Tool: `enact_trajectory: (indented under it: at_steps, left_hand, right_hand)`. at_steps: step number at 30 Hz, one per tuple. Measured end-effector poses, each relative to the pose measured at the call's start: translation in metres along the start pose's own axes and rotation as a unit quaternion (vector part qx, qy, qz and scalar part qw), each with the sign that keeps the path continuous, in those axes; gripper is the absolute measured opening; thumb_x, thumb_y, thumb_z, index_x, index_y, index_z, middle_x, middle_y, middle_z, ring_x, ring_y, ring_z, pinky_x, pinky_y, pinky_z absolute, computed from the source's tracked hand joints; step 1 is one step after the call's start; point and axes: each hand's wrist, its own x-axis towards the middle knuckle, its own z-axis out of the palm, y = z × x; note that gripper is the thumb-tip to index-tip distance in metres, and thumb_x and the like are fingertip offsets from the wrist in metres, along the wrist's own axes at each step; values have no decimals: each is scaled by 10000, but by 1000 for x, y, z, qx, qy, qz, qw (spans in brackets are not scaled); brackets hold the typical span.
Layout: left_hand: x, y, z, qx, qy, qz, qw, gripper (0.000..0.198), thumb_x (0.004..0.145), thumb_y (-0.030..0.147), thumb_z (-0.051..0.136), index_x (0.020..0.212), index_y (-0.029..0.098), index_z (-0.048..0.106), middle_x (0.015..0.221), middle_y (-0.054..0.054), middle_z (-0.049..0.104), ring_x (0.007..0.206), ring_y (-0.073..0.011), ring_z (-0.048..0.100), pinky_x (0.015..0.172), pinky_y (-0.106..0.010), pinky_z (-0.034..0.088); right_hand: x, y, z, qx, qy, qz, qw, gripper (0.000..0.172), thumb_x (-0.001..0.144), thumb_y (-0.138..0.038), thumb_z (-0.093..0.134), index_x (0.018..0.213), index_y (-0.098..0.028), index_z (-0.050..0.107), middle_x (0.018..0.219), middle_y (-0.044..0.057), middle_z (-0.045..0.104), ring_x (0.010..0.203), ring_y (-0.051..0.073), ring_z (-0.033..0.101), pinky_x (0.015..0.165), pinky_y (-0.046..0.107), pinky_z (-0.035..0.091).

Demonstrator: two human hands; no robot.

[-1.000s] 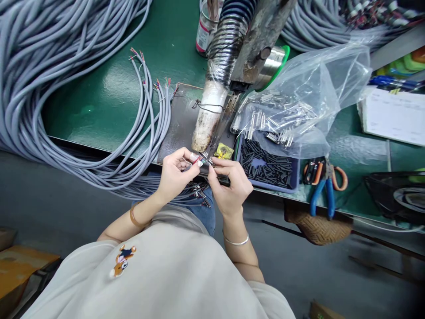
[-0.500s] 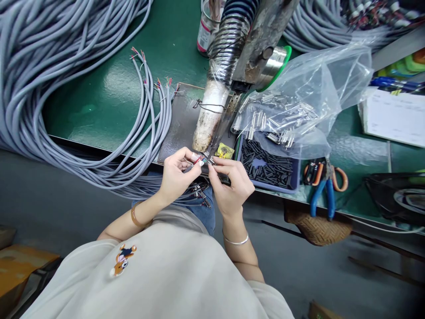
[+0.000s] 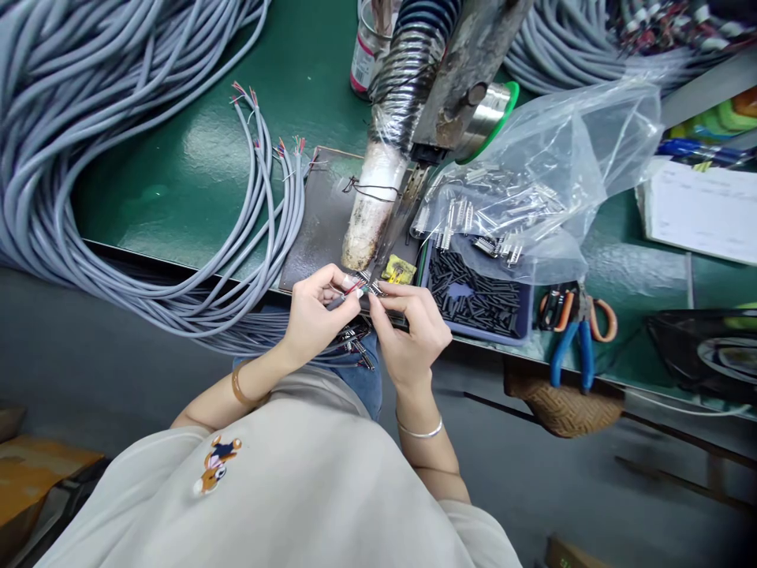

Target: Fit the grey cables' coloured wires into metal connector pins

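Note:
Under the tip of a mounted soldering iron (image 3: 397,229), both my hands meet at the bench edge. My left hand (image 3: 318,309) is closed, with thumb and finger pinching a grey cable (image 3: 336,302) whose thin red and green wires (image 3: 356,285) fan out. My right hand (image 3: 414,330) is closed too, its fingertips pinching a small metal connector (image 3: 374,287) at the wire ends. Fingers and the iron partly hide that joint. Just beyond my right fingers lies a yellow sponge (image 3: 400,270). Below, several wired connectors (image 3: 356,345) hang over my lap.
A white-wrapped hose (image 3: 371,201) comes down beside the iron, with a solder spool (image 3: 494,118) behind. On the right are a blue bin (image 3: 528,315) of black tubes, a plastic bag (image 3: 620,134) of connectors and pliers (image 3: 573,339). Grey cables (image 3: 53,142) fill the left.
Both hands stay at the iron tip, gripping the same pieces with only tiny finger shifts. The whole view has slid very slightly.

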Motion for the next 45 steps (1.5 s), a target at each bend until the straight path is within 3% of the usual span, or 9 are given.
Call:
enact_trajectory:
  at_steps: [8,21,27,30,32,34,36,39,45]
  left_hand:
    - [1,5,0,23,3,37,999,88,733,159,688,716,159,601,706,4,665,598,-64,597,555,-152,491]
    - [-1,-3,-5,-10,-38,-52,998,148,725,172,710,722,159,562,680,35,599,506,-34,502,468,-151,407]
    - [-3,-5,-15,-122,-115,-113,979,180,690,128,684,856,150,619,653,37,639,455,-43,524,469,-165,436]
    - [-6,-7,-18,-150,-142,-146,967,154,678,114,667,822,145,625,583,42,623,462,-57,556,498,-167,458]
    - [-8,-7,-18,-152,-150,-150,965,150,673,106,667,814,142,634,573,42,624,476,-60,573,512,-163,467]
    - [-10,-6,-17,-150,-157,-145,965,155,676,97,668,822,140,641,586,39,634,498,-62,597,536,-162,485]
    - [-12,-4,-16,-147,-166,-137,965,159,679,89,676,825,140,643,604,36,644,520,-66,617,563,-166,508]
    - [-14,-4,-15,-141,-173,-133,966,170,681,87,700,830,144,643,626,29,655,545,-78,639,586,-178,531]
    - [-17,-7,-15,-154,-165,-135,965,146,748,174,744,858,146,653,649,6,680,575,-96,667,626,-204,551]
  right_hand:
    - [3,-5,-2,-13,9,-4,1000,159,843,-123,753,837,-240,645,923,1,762,836,131,736,757,253,594]
    - [-4,-1,-7,-84,-23,-82,993,188,864,-93,716,842,-224,583,936,45,788,804,111,749,713,201,569]
    - [-11,-4,-14,4,-41,36,998,131,893,-145,691,828,-228,615,899,3,776,829,129,754,706,227,583]
    - [-17,-6,-23,40,-11,130,991,32,941,-224,643,912,-223,655,857,-4,764,671,116,725,581,222,547]
    - [-18,-9,-31,33,20,161,986,81,962,-258,617,969,-220,689,755,-29,724,532,82,638,504,208,475]
    - [-14,-14,-37,17,-4,174,985,129,957,-286,627,1001,-224,731,658,-51,651,469,59,526,465,201,400]
    - [-9,-19,-39,20,-77,180,981,162,927,-304,670,1038,-227,758,608,-64,585,462,55,442,453,200,356]
    - [-1,-23,-34,51,-142,170,974,123,894,-276,704,971,-211,775,552,-79,517,463,51,397,467,197,350]
    - [-4,-21,-26,70,-128,205,968,138,905,-283,667,840,-186,742,550,-64,542,467,57,404,446,197,334]
